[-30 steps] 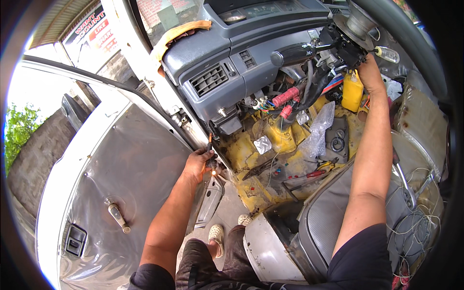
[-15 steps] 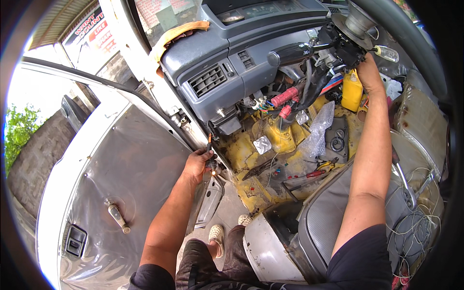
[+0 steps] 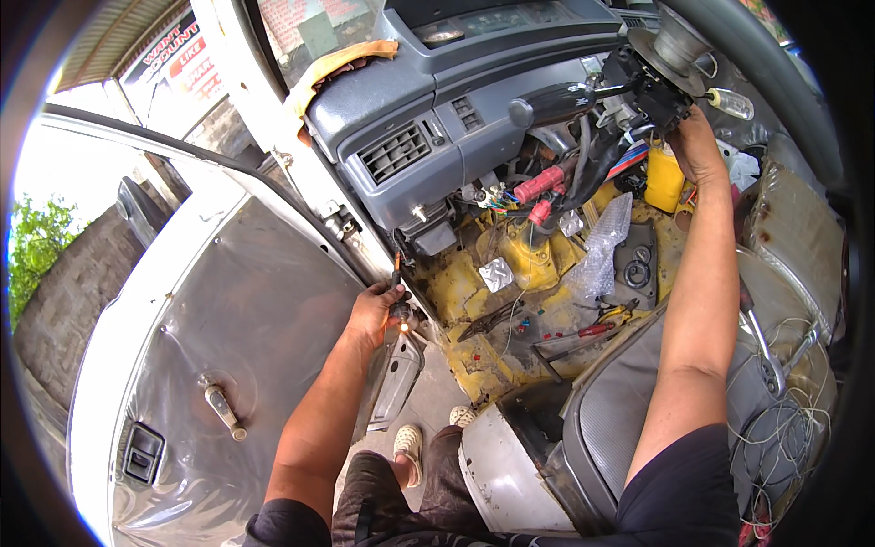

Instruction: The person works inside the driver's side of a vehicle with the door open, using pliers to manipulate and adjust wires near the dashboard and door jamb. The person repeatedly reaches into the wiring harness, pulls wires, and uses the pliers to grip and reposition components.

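Note:
My left hand [image 3: 371, 314] is closed around a dark bulb socket [image 3: 399, 312] beside the open door's hinge side. A small bulb glows at its lower end, and an orange wire or lead runs up from it. Across the cab, my right hand [image 3: 700, 153] is raised to the underside of the black column switch [image 3: 649, 89], behind the steering wheel. Its fingers curl in there and are partly hidden; what they grip does not show. A dark stalk [image 3: 551, 105] sticks out leftward from that switch. Just right of the hand, a clear-handled screwdriver [image 3: 731, 103] pokes out.
Pliers [image 3: 620, 314], a screwdriver and bubble wrap [image 3: 606, 246] lie on the worn yellow floor. A yellow container [image 3: 664, 173] stands below the column. Loose wires and red-taped parts [image 3: 540, 185] hang under the dashboard. The grey seat [image 3: 611, 419] is right, the door [image 3: 246, 301] left.
The view has shifted very slightly. My right hand has turned a little at the column switch; my left hand stays on the socket, its bulb lit in both frames.

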